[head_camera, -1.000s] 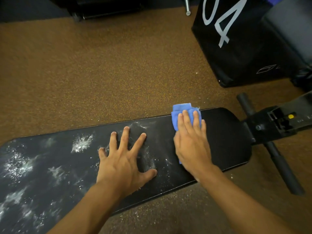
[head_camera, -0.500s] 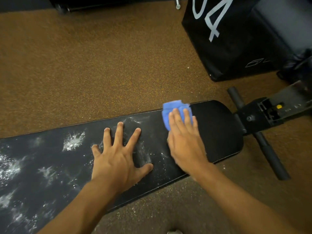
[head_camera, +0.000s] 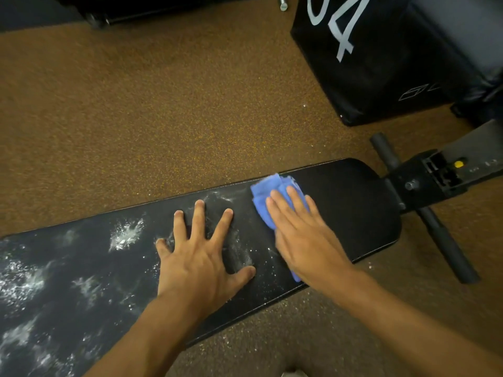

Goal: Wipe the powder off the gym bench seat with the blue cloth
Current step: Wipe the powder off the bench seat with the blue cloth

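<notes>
Dim, warm light; soft motion blur, wide-angle bending at edges

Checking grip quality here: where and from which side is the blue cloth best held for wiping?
Probably from above, palm flat on its middle. The blue cloth lies folded flat on the bench seat, with no raised edge to pinch; the right hand presses it so, fingers straight.

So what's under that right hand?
The blue cloth, pressed flat on the bench seat by the right hand. Its edges show beyond the fingertips and near the wrist; the seat beneath it is hidden.
</notes>
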